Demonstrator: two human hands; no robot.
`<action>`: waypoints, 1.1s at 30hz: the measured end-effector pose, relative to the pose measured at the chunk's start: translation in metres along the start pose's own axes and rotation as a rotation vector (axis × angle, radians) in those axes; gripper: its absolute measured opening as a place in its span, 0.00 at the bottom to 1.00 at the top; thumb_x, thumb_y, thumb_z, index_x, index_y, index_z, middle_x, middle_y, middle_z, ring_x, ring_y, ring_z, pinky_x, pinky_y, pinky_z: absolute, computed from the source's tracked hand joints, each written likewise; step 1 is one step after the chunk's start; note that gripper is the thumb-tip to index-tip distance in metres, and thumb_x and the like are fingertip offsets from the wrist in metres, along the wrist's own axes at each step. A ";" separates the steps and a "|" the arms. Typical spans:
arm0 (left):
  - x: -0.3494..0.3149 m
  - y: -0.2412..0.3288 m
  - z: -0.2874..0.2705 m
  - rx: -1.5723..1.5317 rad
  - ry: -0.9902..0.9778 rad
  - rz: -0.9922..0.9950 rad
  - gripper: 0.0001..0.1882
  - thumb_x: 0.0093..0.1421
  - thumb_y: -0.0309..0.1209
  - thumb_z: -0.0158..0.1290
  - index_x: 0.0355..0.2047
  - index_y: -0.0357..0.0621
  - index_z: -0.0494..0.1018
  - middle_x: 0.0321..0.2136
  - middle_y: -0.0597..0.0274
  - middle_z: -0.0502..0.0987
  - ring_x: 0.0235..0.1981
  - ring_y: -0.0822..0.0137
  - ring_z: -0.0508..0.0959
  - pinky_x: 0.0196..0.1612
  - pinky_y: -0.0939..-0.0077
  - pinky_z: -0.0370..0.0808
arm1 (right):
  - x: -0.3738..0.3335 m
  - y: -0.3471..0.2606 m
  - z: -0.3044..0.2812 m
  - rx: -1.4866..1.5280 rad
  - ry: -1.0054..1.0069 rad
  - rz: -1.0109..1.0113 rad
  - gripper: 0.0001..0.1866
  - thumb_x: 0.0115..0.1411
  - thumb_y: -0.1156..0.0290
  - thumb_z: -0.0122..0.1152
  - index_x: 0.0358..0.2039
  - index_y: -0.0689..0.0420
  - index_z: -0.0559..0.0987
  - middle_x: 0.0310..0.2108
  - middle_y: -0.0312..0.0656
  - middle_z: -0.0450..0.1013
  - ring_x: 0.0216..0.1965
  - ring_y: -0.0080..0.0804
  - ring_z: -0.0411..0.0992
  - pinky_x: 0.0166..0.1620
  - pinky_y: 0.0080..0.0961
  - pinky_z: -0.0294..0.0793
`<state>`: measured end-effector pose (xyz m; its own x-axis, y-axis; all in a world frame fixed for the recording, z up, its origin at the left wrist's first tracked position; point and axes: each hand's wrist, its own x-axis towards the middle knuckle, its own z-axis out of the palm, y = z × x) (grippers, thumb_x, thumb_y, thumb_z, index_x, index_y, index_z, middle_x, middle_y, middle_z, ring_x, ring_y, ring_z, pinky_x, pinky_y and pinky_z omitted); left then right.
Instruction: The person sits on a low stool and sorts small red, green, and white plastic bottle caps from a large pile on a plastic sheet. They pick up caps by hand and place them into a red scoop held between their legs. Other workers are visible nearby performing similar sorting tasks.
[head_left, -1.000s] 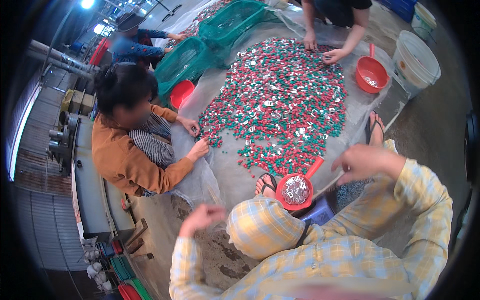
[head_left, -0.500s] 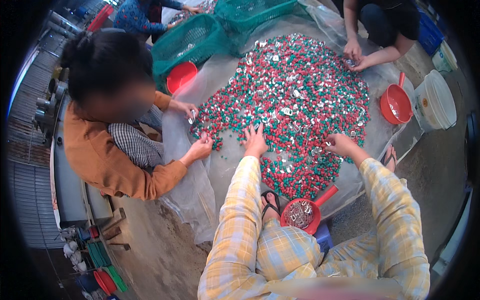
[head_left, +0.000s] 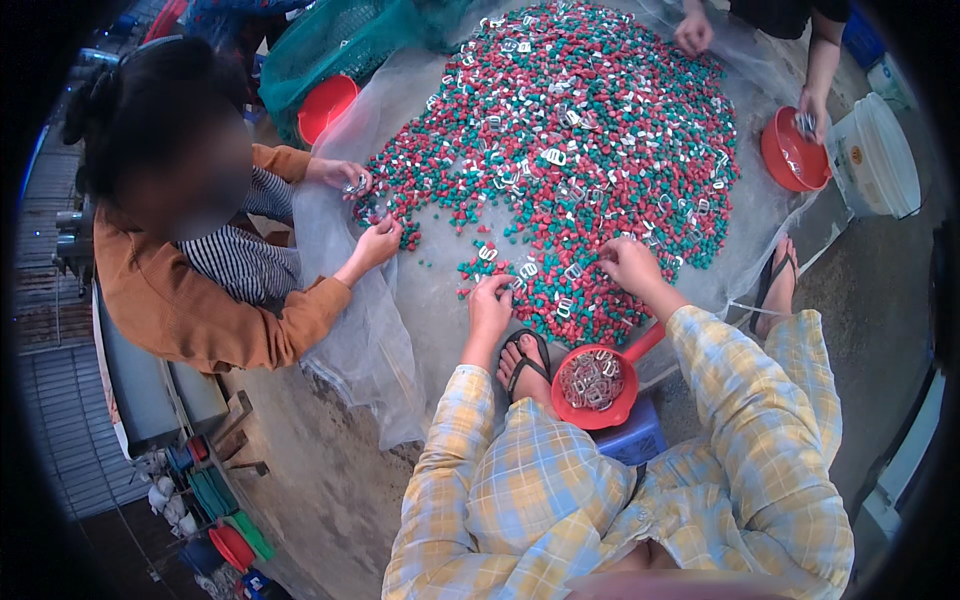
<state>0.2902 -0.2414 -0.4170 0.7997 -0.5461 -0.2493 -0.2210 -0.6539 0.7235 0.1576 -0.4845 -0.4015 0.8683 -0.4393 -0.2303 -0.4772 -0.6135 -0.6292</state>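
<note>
A wide pile of small red, green and white pieces (head_left: 560, 130) lies before me, with silver buckle-shaped metal parts scattered through it. At its near left edge my left hand (head_left: 490, 310) is closed in a pinch, next to a metal buckle (head_left: 526, 270); what its fingertips hold is too small to make out. My right hand (head_left: 634, 267) reaches into the near part of the pile, thumb and fingers drawn together, their tips partly hidden among the pieces. Close to my knees a red dipper (head_left: 621, 408) with a handle holds many metal buckles (head_left: 590, 380).
A person in a brown top (head_left: 200, 290) works at the pile's left edge. Across, another person's hand (head_left: 815, 110) holds metal parts over a red dipper (head_left: 785, 160). A white bucket (head_left: 875, 160), another red dipper (head_left: 326, 106), green netted baskets (head_left: 330, 45) and a purple stool (head_left: 635, 435) stand around.
My view has shifted. My left hand has drawn back toward me, and my right hand has moved left over the pile. The person across has brought a hand to the dipper.
</note>
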 end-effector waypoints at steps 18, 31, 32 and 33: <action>0.035 0.001 0.009 0.273 -0.096 0.094 0.16 0.46 0.31 0.60 0.36 0.43 0.70 0.25 0.56 0.77 0.31 0.54 0.78 0.33 0.62 0.72 | 0.022 -0.007 0.043 0.545 -0.146 0.372 0.04 0.42 0.78 0.54 0.21 0.59 0.69 0.20 0.44 0.67 0.25 0.38 0.71 0.30 0.32 0.69; 0.030 -0.030 -0.034 -1.437 -0.190 -0.378 0.04 0.57 0.31 0.52 0.29 0.45 0.70 0.20 0.70 0.67 0.19 0.74 0.64 0.20 0.81 0.60 | -0.031 -0.036 0.065 -0.202 -0.289 -0.191 0.12 0.48 0.67 0.59 0.34 0.56 0.73 0.35 0.48 0.70 0.36 0.46 0.73 0.36 0.42 0.74; 0.031 -0.039 -0.039 -1.641 -0.310 -0.341 0.01 0.58 0.27 0.48 0.30 0.46 0.68 0.20 0.69 0.65 0.17 0.74 0.60 0.19 0.81 0.58 | -0.032 -0.034 0.067 -0.198 -0.288 -0.219 0.14 0.46 0.69 0.61 0.34 0.56 0.73 0.34 0.47 0.70 0.35 0.46 0.73 0.36 0.43 0.74; 0.032 -0.043 -0.041 -1.667 -0.356 -0.313 0.01 0.58 0.27 0.47 0.30 0.46 0.68 0.21 0.68 0.66 0.18 0.74 0.62 0.19 0.81 0.58 | -0.032 -0.030 0.067 -0.157 -0.281 -0.230 0.14 0.45 0.69 0.62 0.33 0.57 0.73 0.34 0.47 0.70 0.35 0.46 0.73 0.36 0.42 0.73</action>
<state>0.3481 -0.2096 -0.4298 0.4928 -0.7442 -0.4509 0.8570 0.3253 0.3997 0.1533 -0.4077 -0.4246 0.9476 -0.0953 -0.3049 -0.2622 -0.7772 -0.5720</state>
